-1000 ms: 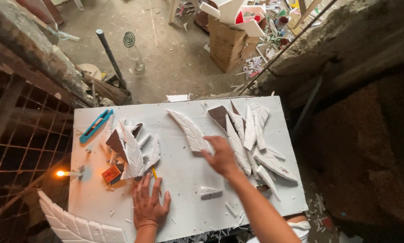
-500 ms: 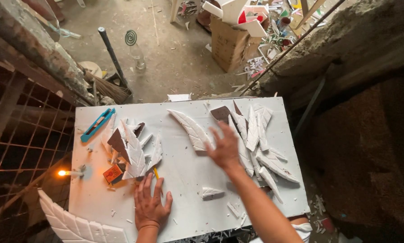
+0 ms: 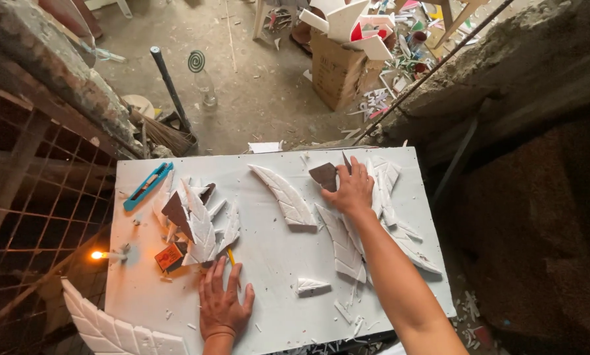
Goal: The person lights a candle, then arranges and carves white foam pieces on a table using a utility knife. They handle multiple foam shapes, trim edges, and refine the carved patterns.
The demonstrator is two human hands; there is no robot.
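Meanwhile, at a white work board (image 3: 400, 164), the left hand (image 3: 224, 304) lies flat, fingers spread, while the right hand (image 3: 353, 190) presses open-palmed on stacked white feather-carved foam pieces (image 3: 388, 187), seemingly sorting them; lifting one would call for a light grip.

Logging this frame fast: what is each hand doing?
Left hand: open, flat on the white board, holding nothing.
Right hand: open, resting on white feather-shaped pieces; no grasp visible.

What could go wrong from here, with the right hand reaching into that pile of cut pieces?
The right hand presses on overlapping white leaf-shaped pieces near the board's far edge; they might slide off or snap. A small lit flame burns beside the left pile, which might scorch. The left hand rests flat near a yellow pencil.
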